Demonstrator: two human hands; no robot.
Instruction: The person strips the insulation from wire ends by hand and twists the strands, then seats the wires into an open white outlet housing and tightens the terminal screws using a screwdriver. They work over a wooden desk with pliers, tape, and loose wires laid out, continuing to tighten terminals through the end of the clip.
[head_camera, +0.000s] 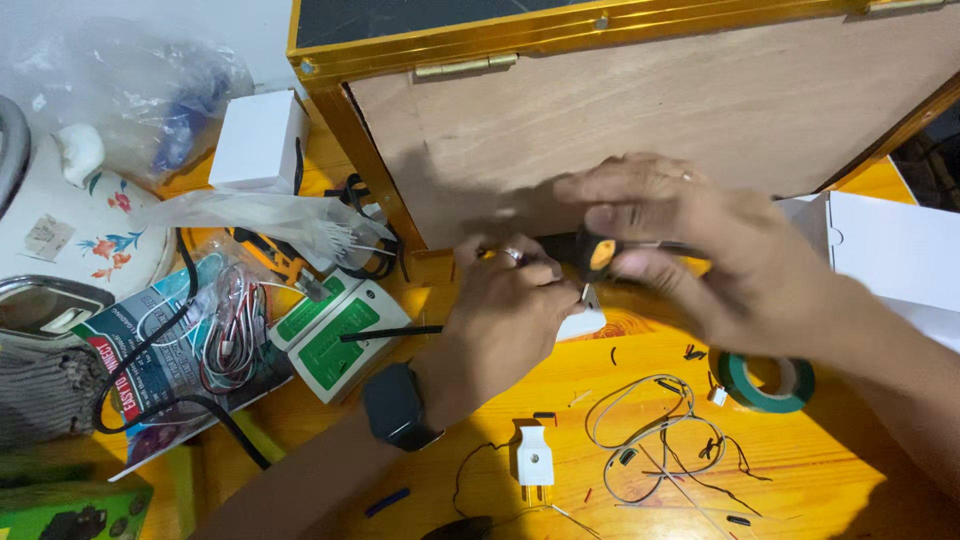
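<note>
Both hands meet at the middle of the yellow desk (640, 360), against the lower edge of a wooden box (640, 110) with gold trim. The right hand (700, 250) closes its grip on a black tool with an orange spot (598, 255). The left hand (505, 310), with a ring and a black watch (397, 405), pinches a small white part (585, 320) just below the tool. Near the front edge lie a white plug (534, 462) and a wire bundle (655, 435). A green tape roll (768, 382) sits toward the right edge, and a green-and-white tester (335, 335) toward the left edge.
</note>
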